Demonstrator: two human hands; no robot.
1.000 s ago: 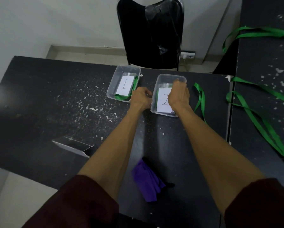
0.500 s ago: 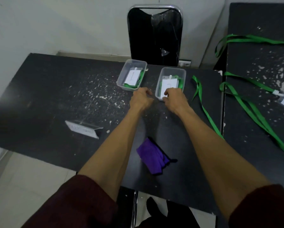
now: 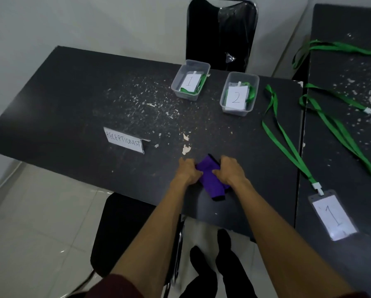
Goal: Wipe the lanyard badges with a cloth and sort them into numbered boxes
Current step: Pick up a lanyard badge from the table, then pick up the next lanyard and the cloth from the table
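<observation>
A folded purple cloth (image 3: 210, 179) lies near the front edge of the black table (image 3: 72, 100). My left hand (image 3: 187, 171) grips its left side and my right hand (image 3: 229, 172) grips its right side. At the back stand two clear boxes: box 1 (image 3: 190, 79) holds a badge marked 1 with a green lanyard, and box 2 (image 3: 239, 93) holds a badge marked 2. A badge marked 1 (image 3: 332, 216) lies at the right on the gap between the tables, its green lanyard (image 3: 281, 134) trailing back toward box 2.
A "RECEPTIONIST" name sign (image 3: 125, 141) stands left of centre. A black chair (image 3: 221, 33) is behind the table. The second table (image 3: 348, 87) at right carries more green lanyards (image 3: 335, 123). Another chair (image 3: 133, 231) is below the front edge.
Both hands have drawn back from box 2 to the front of the table and taken hold of the purple cloth. The view has pulled back and now shows the badge marked 1.
</observation>
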